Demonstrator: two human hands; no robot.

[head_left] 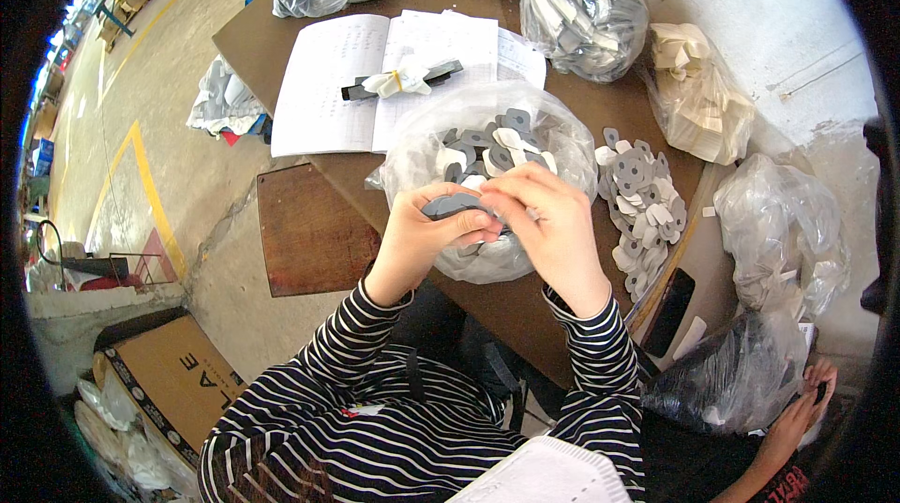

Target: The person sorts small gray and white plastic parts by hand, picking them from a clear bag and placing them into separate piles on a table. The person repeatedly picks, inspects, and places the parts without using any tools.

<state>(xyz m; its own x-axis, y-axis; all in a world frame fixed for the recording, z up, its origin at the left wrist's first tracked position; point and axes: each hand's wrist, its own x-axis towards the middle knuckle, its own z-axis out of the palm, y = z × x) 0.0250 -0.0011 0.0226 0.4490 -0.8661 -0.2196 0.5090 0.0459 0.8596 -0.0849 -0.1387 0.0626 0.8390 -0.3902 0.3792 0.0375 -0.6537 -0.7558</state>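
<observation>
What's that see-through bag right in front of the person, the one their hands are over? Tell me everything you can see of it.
The clear plastic bag sits open on the brown table, its thin, crinkly film rolled down into a bowl shape. It is filled with small flat grey and whitish pieces, rounded with a hole. The left hand and right hand meet over its near side, pinching a small stack of grey pieces. An open notebook lies behind it; a loose pile of similar pieces lies at its right.

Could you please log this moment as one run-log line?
left hand: holds grey pad stack | right hand: pinching stack | behind: clear bag of pads
</observation>
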